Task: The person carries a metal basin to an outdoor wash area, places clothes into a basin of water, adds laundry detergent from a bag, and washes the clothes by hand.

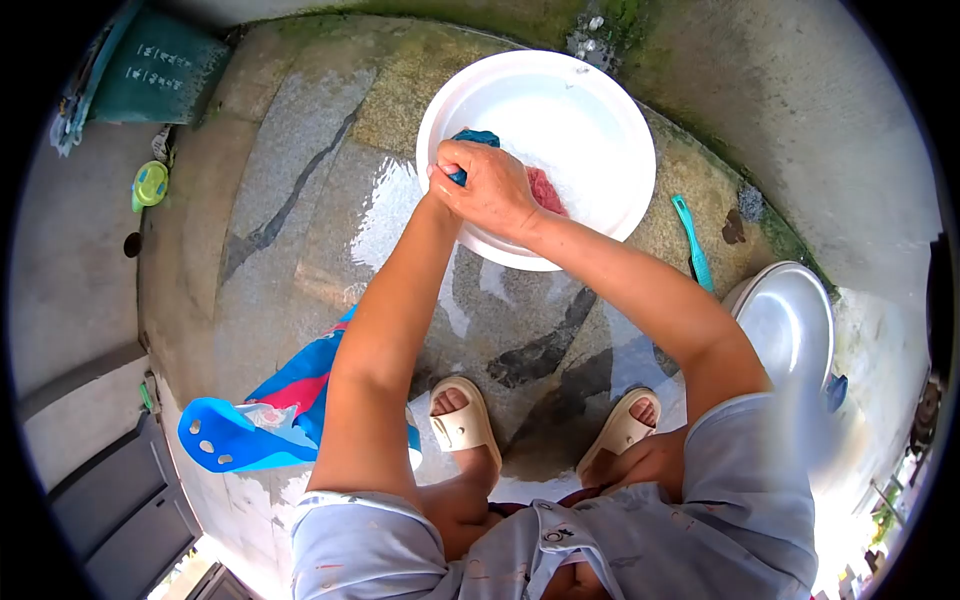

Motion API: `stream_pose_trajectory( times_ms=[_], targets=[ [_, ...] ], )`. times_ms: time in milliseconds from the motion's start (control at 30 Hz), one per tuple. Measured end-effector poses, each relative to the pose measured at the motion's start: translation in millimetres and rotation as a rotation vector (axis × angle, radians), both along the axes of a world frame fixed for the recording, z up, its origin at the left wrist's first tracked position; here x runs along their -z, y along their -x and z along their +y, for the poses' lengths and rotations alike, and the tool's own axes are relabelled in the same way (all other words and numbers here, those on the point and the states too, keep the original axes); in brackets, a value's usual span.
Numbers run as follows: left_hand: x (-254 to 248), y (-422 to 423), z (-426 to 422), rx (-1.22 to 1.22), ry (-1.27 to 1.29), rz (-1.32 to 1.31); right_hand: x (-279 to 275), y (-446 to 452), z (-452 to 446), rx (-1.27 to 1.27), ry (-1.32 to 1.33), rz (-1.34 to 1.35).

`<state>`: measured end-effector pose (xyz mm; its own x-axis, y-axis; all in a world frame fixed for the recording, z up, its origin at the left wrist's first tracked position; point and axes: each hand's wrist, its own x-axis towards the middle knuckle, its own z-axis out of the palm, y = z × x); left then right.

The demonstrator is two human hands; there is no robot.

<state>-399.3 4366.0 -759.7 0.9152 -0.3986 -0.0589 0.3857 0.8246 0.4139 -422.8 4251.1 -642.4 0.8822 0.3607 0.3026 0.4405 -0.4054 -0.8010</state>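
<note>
Both hands are together over the left part of a large white basin (635, 150) on the wet ground. My right hand (490, 190) is closed around a dark teal cloth (478, 137), which shows above the fingers and between the hands. My left hand (444, 188) is mostly behind the right one, its fingers wrapped on the same cloth. A red cloth (545, 190) lies in the basin just right of my right hand, in what looks like soapy water.
A teal brush (692, 240) and a metal basin (790, 325) are at the right by the wall. A blue and pink bag (290, 385) lies at the lower left. A green bin (155, 70) stands at the upper left, with a yellow-green item (150, 186) below it.
</note>
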Motion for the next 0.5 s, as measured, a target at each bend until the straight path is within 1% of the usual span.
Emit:
stream_pose_trajectory(
  times_ms=[33,67,100,133,167,200,233,267,333,367,433,467,500],
  targets=[
    [-3.3,0.2,-6.7,-0.049,0.08,-0.205,8.2,-1.1,-0.7,0.013,-0.003,-0.118],
    [-25.2,4.2,-12.5,-0.131,-0.08,0.129,15.3,-5.0,-2.6,0.026,-0.007,-0.236],
    [-51.7,8.8,-19.2,-0.214,-0.239,0.466,22.4,-24.1,-13.7,0.098,0.013,-0.287],
    [-88.9,11.0,-30.4,-0.25,-0.526,0.521,24.2,-40.5,-26.7,0.201,0.16,-0.167],
    [-91.9,7.5,-30.7,-0.324,-0.581,0.492,39.0,-62.9,-40.6,0.349,0.172,-0.145],
    [-89.3,-0.6,-27.4,-0.315,-0.703,0.224,44.8,-77.6,-62.0,0.345,0.047,0.085],
    [-86.2,-5.2,-24.2,-0.296,-0.815,-0.047,45.8,-81.8,-74.5,0.371,-0.014,-0.015],
    [-108.9,-5.7,-28.0,-0.372,-1.112,-0.291,53.9,-86.1,-86.2,0.358,-0.081,-0.128],
    [-106.2,-11.2,-18.6,-0.4,-1.35,-0.637,60.4,-88.0,-108.6,0.185,-0.099,-0.126],
    [-94.7,-11.4,-12.9,-0.422,-1.485,-0.799,63.6,-86.9,-118.2,0.11,-0.108,-0.148],
    [-66.6,-2.7,2.3,0.053,-1.722,-0.727,59.8,-85.4,-142.8,-0.08,0.443,0.475],
    [-51.7,0.7,7.1,0.3,-1.819,-0.678,81.9,-89.5,-156.0,-0.18,0.673,0.447],
    [-36.0,4.0,8.5,0.218,-1.819,-0.535,85.1,-86.4,-155.6,-0.044,0.593,0.413]
  ],
)
